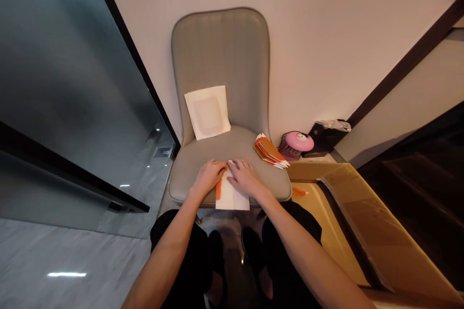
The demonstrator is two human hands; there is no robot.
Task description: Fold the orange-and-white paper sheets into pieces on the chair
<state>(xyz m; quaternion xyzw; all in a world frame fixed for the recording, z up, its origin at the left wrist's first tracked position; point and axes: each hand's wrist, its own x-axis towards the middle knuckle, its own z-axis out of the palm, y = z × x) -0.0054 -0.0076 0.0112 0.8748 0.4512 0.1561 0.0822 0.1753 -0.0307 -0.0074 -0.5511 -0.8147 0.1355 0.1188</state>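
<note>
A white sheet of paper [232,199] with an orange strip along its left side lies on the front of a grey chair seat [188,178], its near end reaching past the seat's edge. My left hand [210,175] is closed at the paper's upper left edge, the fingers bent together. Across the paper's upper right part rests my right hand [245,178], with fingers spread and nothing gripped. A stack of folded orange and white papers [270,150] sits on the right side of the seat. Against the backrest leans a stack of white sheets [208,112].
Right of the chair stands an open cardboard box [377,217], with a small orange piece [299,192] near its left edge. A pink round-topped object [299,141] and a black bag [326,137] are by the wall. A glass door [72,58] with a dark frame is at left.
</note>
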